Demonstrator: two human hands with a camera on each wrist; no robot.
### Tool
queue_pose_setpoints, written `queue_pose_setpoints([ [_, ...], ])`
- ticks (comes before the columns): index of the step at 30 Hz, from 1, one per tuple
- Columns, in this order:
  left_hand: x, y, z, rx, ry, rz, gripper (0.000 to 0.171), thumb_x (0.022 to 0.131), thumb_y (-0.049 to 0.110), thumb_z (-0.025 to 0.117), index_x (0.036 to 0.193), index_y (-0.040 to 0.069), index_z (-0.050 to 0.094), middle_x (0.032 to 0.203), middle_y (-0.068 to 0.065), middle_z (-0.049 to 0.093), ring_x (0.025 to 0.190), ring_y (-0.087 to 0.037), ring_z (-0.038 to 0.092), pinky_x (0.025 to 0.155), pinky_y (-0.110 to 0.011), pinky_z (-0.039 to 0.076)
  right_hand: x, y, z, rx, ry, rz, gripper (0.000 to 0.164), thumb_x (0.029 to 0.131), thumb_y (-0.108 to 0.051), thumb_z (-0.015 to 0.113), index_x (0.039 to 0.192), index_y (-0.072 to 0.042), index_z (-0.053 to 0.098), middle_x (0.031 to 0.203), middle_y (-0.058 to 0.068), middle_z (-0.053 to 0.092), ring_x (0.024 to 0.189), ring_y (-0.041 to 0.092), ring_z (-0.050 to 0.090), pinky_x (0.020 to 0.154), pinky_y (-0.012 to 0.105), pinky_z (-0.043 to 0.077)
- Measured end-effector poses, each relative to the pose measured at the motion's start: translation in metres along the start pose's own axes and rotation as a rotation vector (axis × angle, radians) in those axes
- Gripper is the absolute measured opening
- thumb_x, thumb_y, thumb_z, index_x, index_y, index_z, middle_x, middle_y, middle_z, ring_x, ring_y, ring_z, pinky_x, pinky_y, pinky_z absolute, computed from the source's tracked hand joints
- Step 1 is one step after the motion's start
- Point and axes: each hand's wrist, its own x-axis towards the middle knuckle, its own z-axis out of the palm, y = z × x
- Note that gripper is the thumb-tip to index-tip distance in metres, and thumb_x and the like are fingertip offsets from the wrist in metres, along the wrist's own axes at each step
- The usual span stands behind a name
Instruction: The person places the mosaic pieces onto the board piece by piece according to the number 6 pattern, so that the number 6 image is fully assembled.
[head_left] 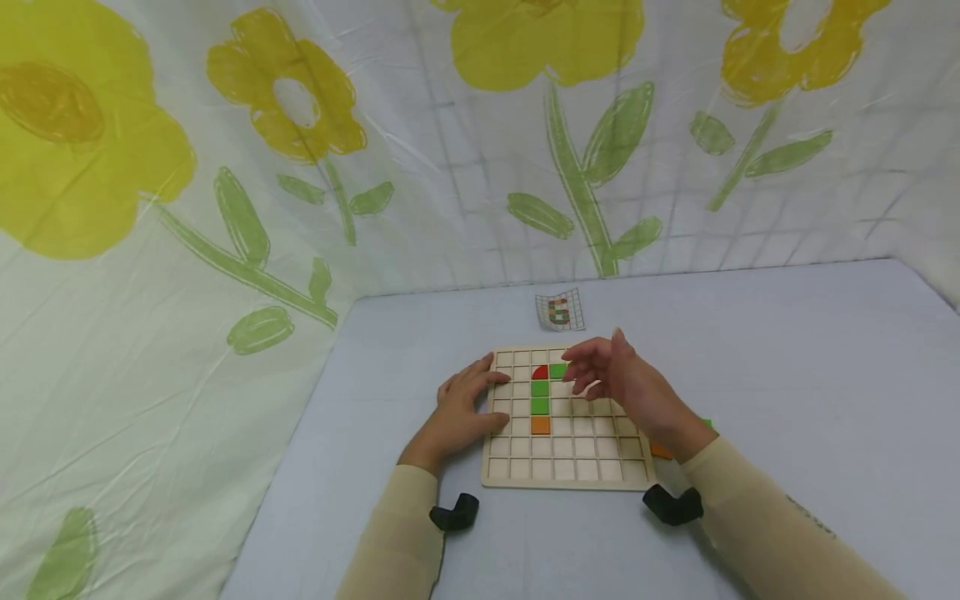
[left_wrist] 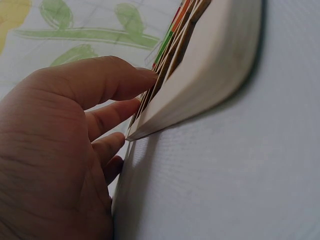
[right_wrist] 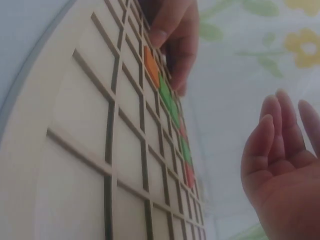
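Observation:
A wooden grid board lies on the table, its shallow square cells edged by thin ridges. In one column sit a red quarter-round tile, two green tiles and an orange tile; another green tile is beside the red one. My left hand rests at the board's left edge, thumb and fingers spread and touching the rim. Above the board's right half my right hand is raised, fingers loosely bent and holding nothing. A further red tile shows in the right wrist view.
Behind the board lies a small paper printed with a coloured grid pattern. Loose orange and green tiles lie right of the board, partly hidden by my right wrist. A flowered curtain hangs behind the table.

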Motion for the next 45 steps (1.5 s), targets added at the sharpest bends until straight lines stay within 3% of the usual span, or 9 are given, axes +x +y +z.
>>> queue_pose_setpoints([
  [11, 0.0, 0.0, 0.0, -0.019, 0.009, 0.003, 0.058, 0.088, 0.028, 0.079, 0.144, 0.02, 0.068, 0.177, 0.001, 0.03, 0.162, -0.024, 0.021, 0.125, -0.056, 0.005, -0.015, -0.004, -0.019, -0.073, 0.034, -0.023, 0.076, 0.117, -0.053, 0.012, 0.143, 0.001, 0.057, 0.126, 0.024, 0.061, 0.112, 0.046, 0.059, 0.093, 0.038, 0.053],
  [18, 0.0, 0.001, 0.0, -0.009, 0.004, -0.008, 0.058, 0.089, 0.029, 0.079, 0.145, 0.021, 0.067, 0.177, 0.002, 0.029, 0.162, -0.023, 0.021, 0.125, -0.055, 0.004, -0.03, -0.001, -0.037, -0.12, 0.041, 0.011, 0.073, 0.118, -0.052, 0.011, 0.144, -0.001, 0.056, 0.129, 0.022, 0.06, 0.114, 0.044, 0.058, 0.095, 0.036, 0.051],
  [28, 0.002, 0.0, 0.0, 0.011, 0.005, -0.007, 0.057, 0.089, 0.029, 0.08, 0.145, 0.022, 0.067, 0.177, 0.004, 0.028, 0.162, -0.022, 0.021, 0.126, -0.054, 0.005, -0.056, 0.003, -0.065, -0.179, 0.059, 0.005, 0.066, 0.12, -0.041, 0.013, 0.145, 0.006, 0.052, 0.13, 0.025, 0.058, 0.114, 0.038, 0.059, 0.094, 0.034, 0.052],
  [40, 0.001, -0.002, 0.001, -0.003, 0.002, -0.009, 0.058, 0.089, 0.03, 0.079, 0.146, 0.022, 0.067, 0.177, 0.003, 0.029, 0.162, -0.022, 0.021, 0.126, -0.054, 0.005, -0.078, 0.017, -0.085, -0.247, 0.115, 0.016, 0.053, 0.121, -0.031, 0.023, 0.143, 0.006, 0.056, 0.127, 0.02, 0.064, 0.113, 0.03, 0.062, 0.092, 0.03, 0.055],
  [45, 0.001, -0.001, 0.001, 0.005, 0.005, -0.011, 0.059, 0.089, 0.029, 0.079, 0.145, 0.022, 0.067, 0.177, 0.003, 0.029, 0.162, -0.022, 0.02, 0.126, -0.054, 0.006, -0.083, 0.024, -0.09, -0.34, 0.139, 0.082, 0.05, 0.121, -0.033, 0.029, 0.144, 0.002, 0.057, 0.13, 0.018, 0.064, 0.116, 0.027, 0.061, 0.091, 0.027, 0.054],
])
